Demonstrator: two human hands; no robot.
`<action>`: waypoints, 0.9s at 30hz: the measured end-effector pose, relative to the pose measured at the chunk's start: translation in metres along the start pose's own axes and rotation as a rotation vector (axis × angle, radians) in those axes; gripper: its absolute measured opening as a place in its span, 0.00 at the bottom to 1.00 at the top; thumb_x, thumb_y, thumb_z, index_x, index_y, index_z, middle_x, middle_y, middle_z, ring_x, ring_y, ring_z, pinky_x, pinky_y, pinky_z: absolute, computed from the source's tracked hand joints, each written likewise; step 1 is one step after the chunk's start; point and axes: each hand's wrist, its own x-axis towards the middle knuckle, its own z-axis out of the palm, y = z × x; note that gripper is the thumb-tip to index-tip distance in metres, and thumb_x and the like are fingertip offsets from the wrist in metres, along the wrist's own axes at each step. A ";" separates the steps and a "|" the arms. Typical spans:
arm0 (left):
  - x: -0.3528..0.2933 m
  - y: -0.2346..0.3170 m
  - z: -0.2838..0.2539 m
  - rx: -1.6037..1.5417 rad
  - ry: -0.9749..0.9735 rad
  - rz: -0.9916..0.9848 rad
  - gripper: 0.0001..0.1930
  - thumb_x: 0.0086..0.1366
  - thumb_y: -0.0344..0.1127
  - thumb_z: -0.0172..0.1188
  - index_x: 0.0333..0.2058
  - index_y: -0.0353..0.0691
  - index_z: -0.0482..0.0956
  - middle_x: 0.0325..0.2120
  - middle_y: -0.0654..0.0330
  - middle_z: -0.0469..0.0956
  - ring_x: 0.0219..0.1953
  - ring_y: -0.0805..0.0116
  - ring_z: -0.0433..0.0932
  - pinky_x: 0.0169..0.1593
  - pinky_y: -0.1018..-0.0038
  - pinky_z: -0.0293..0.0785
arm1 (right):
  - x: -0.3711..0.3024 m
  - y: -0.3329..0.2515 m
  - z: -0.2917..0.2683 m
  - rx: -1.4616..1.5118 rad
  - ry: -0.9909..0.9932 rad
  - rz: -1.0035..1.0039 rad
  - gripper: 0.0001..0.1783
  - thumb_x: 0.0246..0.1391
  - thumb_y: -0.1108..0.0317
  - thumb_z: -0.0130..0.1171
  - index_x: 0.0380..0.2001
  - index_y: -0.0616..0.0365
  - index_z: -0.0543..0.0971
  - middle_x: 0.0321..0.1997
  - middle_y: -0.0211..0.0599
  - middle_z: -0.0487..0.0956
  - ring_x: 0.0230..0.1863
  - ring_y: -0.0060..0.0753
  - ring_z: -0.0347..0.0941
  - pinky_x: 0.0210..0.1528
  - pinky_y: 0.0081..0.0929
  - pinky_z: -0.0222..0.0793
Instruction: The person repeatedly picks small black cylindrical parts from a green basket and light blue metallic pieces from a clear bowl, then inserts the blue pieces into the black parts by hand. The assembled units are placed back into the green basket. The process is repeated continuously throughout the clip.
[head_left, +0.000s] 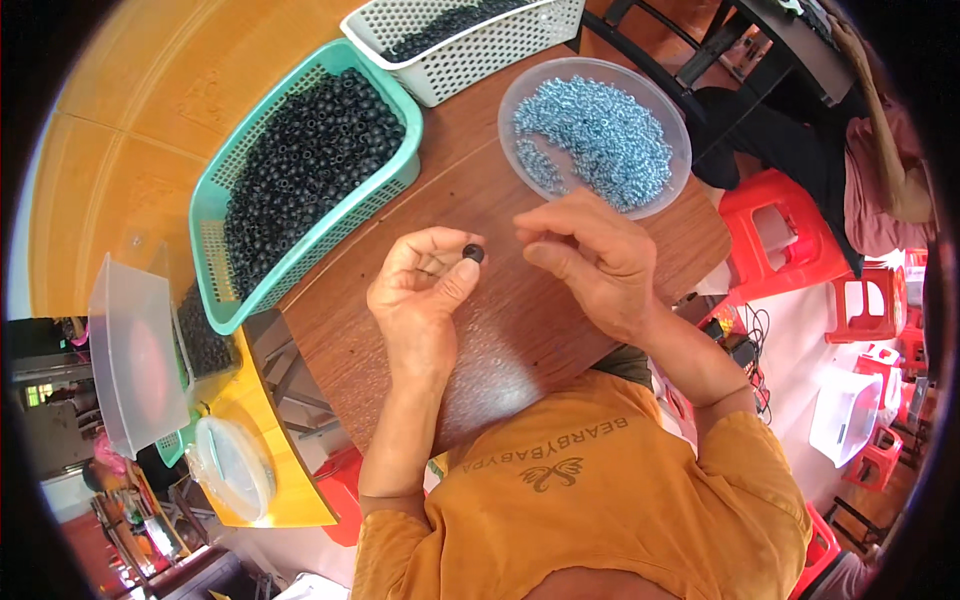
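Left hand: I see my left hand (425, 285) palm-up over the brown wooden table (520, 330), fingers curled, thumb and forefinger pinching a small round black rubber bead (473, 253).
Right hand: my right hand (590, 255) hovers just right of the bead, fingertips bunched together; whether they grip anything I cannot tell.
Relation: the bead sits between both hands, at the left thumb tip, the right fingertips near but apart.
Bead look: dark, matte, squat, its long axis unclear.
Supplies: teal plastic basket of black beads (300, 170) up-left; clear round tub of small silvery-blue metal pieces (600, 135) just beyond the right hand.
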 end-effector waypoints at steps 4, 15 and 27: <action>-0.008 0.000 0.013 0.449 -0.028 0.362 0.15 0.52 0.18 0.60 0.41 0.32 0.74 0.33 0.58 0.78 0.33 0.72 0.75 0.36 0.80 0.71 | -0.006 0.005 0.007 0.122 -0.012 0.105 0.11 0.43 0.78 0.60 0.34 0.62 0.78 0.29 0.34 0.76 0.29 0.26 0.71 0.32 0.21 0.66; -0.014 -0.016 0.014 0.343 -0.016 0.315 0.13 0.47 0.19 0.64 0.34 0.34 0.77 0.34 0.59 0.77 0.34 0.73 0.72 0.38 0.80 0.69 | -0.022 0.006 0.017 0.723 0.052 0.639 0.07 0.47 0.77 0.59 0.33 0.63 0.76 0.31 0.28 0.76 0.33 0.15 0.70 0.35 0.14 0.68; -0.018 -0.042 0.007 -0.174 0.066 -0.209 0.10 0.50 0.20 0.63 0.32 0.32 0.75 0.30 0.54 0.77 0.28 0.70 0.74 0.33 0.77 0.73 | 0.015 0.056 -0.048 -0.566 0.012 -0.167 0.06 0.38 0.76 0.59 0.25 0.57 0.78 0.24 0.38 0.72 0.30 0.40 0.69 0.31 0.34 0.65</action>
